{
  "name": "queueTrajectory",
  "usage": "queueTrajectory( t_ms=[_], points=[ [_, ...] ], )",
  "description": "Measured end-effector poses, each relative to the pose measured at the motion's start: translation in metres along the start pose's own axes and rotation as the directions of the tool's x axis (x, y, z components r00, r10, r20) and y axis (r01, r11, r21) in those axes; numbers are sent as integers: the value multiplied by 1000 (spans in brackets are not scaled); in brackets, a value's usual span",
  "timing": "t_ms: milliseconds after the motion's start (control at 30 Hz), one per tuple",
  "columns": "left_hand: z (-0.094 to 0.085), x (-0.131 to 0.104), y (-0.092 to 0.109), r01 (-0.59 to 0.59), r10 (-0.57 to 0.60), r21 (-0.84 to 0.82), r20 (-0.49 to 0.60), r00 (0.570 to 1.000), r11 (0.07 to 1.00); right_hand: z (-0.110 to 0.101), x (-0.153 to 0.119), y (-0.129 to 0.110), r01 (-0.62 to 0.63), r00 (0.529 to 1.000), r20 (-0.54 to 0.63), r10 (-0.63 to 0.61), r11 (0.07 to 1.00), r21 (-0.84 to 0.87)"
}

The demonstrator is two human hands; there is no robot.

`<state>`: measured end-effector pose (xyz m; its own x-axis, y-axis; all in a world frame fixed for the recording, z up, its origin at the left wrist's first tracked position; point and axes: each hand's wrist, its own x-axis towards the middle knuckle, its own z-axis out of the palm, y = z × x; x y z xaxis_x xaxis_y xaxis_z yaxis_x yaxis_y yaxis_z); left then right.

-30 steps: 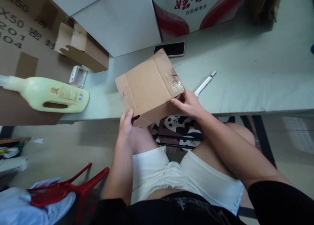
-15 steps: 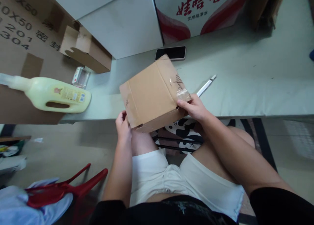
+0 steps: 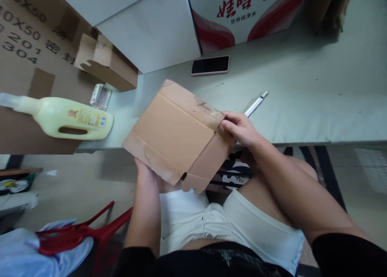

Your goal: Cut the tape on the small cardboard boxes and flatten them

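Note:
A brown cardboard box is held tilted over the table's front edge, with flaps spread at its sides and one notched flap pointing at my lap. My right hand grips its right corner, thumb on top and fingers beneath. Under the left flap is my left hand; its fingers are hidden behind the cardboard, and it supports the box there. A silver utility knife lies on the table just beyond my right hand. Behind the box rests a phone, dark screen up.
A yellow pump bottle lies on a large printed carton at left, near a small clear box and a small cardboard box. White boxes and a red-and-white carton line the back. A red chair stands lower left.
Both hands have turned the box, and its left side has come lower and nearer to me. The flaps have opened outward. My left hand has slid under the left flap.

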<state>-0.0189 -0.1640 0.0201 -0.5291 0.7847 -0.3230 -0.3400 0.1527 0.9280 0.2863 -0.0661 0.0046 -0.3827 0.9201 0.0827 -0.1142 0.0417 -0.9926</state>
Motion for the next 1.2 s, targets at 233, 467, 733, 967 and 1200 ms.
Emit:
queueTrajectory(
  t_ms=[233, 467, 733, 967, 1200],
  points=[
    [4, 7, 17, -172, 173, -82, 6, 985, 982, -2, 6, 7, -8, 941, -329, -78, 968, -251],
    [7, 7, 12, -139, 137, -144, -29, 990, 980, 2, 7, 10, -298, 947, -98, 306, 951, 81],
    [83, 41, 35, -187, 230, -191, 241, 943, 964, -2, 10, 0, -110, 885, -425, 192, 972, 209],
    [137, 107, 4, -111, 147, -150, 258, 955, 983, -12, 13, 8, -94, 827, -547, 131, 991, 95],
    [109, 135, 0, -13, 61, -234, 200, 978, 972, 6, 16, 7, -345, 909, -243, 340, 938, 24]
  ],
)
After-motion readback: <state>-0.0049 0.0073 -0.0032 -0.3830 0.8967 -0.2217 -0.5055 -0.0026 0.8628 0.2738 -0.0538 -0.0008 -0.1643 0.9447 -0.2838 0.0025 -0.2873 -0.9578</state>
